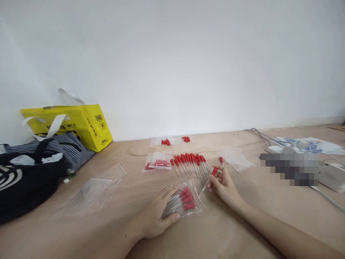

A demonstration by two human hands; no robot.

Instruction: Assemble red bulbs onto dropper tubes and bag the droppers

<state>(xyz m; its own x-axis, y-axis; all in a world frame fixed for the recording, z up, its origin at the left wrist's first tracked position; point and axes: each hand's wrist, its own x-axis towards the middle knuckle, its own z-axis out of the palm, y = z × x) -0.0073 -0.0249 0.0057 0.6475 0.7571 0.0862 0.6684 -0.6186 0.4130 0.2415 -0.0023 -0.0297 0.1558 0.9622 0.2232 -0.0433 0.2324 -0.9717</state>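
Note:
My left hand (pixel 157 212) grips the near side of a clear zip bag (pixel 199 209), its thumb at the bag's lower edge and its fingers along the upper one. Several glass droppers with red rubber bulbs (pixel 188 198) lie inside that bag. Between the fingers of my right hand (pixel 222 185) is a single dropper (pixel 215 171), its red bulb up and its glass tube slanting down toward the bag's right edge. Another dropper (pixel 221 159) shows its bulb just behind those fingers. Beyond both hands, a row of loose droppers (pixel 190 158) lies fanned on the table.
A filled zip bag (pixel 157 163) lies left of the row; bags with red bulbs (pixel 165 142) lie by the wall. Flat clear bags (pixel 91 192) are at left, another (pixel 238 158) at right. A yellow bag (pixel 94 126), dark bag (pixel 27 183), cables and papers (pixel 309 145) flank the table.

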